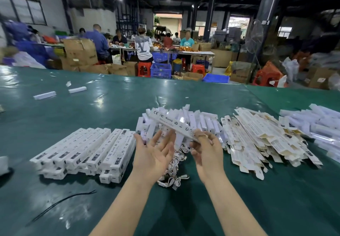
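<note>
Green table (184, 208) w/ boxes (82, 153), flat cartons (257, 140), cables (174, 178).

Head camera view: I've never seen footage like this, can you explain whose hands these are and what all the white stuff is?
There is no machine here. The single picture comes from a camera worn on a person's head, looking forward and down, so both bare arms belong to the wearer. The right hand pinches one end of a long white printed box, raised above the green table. The left hand is open, palm up, beside it; whether it touches the box I cannot tell. On the table lie a stack of closed boxes at left, white cables under the hands, a heap of white parts behind them, and flat unfolded cartons at right.
</note>
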`<state>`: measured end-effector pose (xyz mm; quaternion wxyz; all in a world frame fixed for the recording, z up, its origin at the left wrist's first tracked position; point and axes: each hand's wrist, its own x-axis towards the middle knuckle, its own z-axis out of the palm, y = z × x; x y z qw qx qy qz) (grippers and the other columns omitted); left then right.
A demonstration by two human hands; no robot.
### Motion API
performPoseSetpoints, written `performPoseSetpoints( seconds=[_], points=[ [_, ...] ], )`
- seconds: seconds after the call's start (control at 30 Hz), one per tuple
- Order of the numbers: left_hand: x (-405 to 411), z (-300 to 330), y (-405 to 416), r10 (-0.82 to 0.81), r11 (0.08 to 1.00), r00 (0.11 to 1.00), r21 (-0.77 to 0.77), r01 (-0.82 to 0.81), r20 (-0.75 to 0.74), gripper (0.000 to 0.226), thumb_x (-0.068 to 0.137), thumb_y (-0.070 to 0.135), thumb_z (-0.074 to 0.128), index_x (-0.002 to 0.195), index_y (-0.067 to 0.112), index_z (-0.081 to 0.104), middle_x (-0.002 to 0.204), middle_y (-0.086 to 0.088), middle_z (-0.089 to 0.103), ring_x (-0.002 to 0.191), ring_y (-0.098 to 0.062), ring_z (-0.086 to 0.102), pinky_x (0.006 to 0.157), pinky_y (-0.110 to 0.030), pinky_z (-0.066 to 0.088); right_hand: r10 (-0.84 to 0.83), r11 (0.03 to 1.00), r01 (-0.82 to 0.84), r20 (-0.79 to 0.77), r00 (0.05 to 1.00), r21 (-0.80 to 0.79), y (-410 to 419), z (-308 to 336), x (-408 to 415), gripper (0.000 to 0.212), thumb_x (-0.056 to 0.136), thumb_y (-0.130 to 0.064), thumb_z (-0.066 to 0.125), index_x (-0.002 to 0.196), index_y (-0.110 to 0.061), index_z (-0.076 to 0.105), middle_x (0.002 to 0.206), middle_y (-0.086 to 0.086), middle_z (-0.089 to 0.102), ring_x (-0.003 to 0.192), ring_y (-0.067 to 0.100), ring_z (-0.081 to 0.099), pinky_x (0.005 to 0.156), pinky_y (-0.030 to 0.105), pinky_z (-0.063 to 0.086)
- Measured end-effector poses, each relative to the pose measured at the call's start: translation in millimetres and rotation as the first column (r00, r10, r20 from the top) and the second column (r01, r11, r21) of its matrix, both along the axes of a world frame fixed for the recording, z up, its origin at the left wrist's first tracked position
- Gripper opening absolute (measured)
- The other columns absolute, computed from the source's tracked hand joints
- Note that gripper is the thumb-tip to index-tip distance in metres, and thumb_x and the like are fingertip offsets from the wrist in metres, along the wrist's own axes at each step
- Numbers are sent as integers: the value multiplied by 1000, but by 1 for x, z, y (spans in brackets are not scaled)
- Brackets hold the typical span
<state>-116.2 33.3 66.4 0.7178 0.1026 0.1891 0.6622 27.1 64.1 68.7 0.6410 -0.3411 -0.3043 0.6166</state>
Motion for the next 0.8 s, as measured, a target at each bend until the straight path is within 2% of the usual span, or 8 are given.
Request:
performPoseSetpoints(
  seconds=[0.1,0.2,0.27,0.33,0.4,0.5,0.63,0.8],
  points=[
    [9,8,9,108,994,887,76,-82,-448,51,81,59,57,114,22,68,110,-8,74,94,-21,71,85,-38,57,-61,982,-7,351,935,187,-5,-8,-10,23,82,-15,77,95,-18,59,85,-4,67,58,8,61,50,18,47],
    [7,12,15,238,961,666,70,-269,-707,23,93,29,65,112,16,59,94,-5,73,80,-18,70,64,-31,55,71,934,-266,607,792,238,-12,-22,-13,19,80,-36,77,94,-33,65,93,-17,69,71,5,65,62,21,52],
    [-7,14,20,239,939,421,98,-329,-875,33,95,25,60,123,11,52,97,-8,67,75,-18,67,63,-30,53,82,918,-324,688,721,230,-14,-32,-8,20,80,-57,69,97,-48,63,99,-22,68,80,3,65,71,20,53],
    [-29,15,26,166,934,87,128,-334,-982,41,97,23,55,134,10,40,95,-5,60,75,-21,60,64,-30,49,3,938,-253,724,690,237,-14,-46,1,21,79,-64,59,97,-53,60,96,-24,66,76,1,62,70,16,50],
    [-51,18,31,35,928,-227,117,-355,-973,27,99,19,49,121,7,41,89,-7,55,69,-21,49,56,-30,38,-61,960,-156,716,696,234,-11,-57,8,12,85,-52,60,95,-46,62,90,-19,67,68,1,60,67,15,48],
    [-80,20,31,-200,912,-536,45,-408,-820,33,98,21,47,121,-3,47,121,-22,49,95,-33,47,76,-37,40,-83,975,-76,659,747,210,-3,-65,12,10,94,-25,60,95,-35,62,82,-9,69,62,4,59,59,16,48],
    [-95,19,29,-412,876,-669,-66,-478,-618,43,96,35,52,128,7,48,138,-18,41,126,-38,38,98,-44,37,-61,983,-70,662,747,169,4,-70,13,14,97,-16,57,97,-30,61,78,-14,69,63,2,60,60,16,49],
    [-69,13,31,-202,928,-743,117,-353,-639,49,93,41,55,138,24,47,139,-10,41,130,-33,30,101,-44,32,-45,988,-67,672,739,141,7,-73,15,17,96,-14,56,96,-31,61,74,-6,68,59,-1,57,59,14,47]
  ],
)
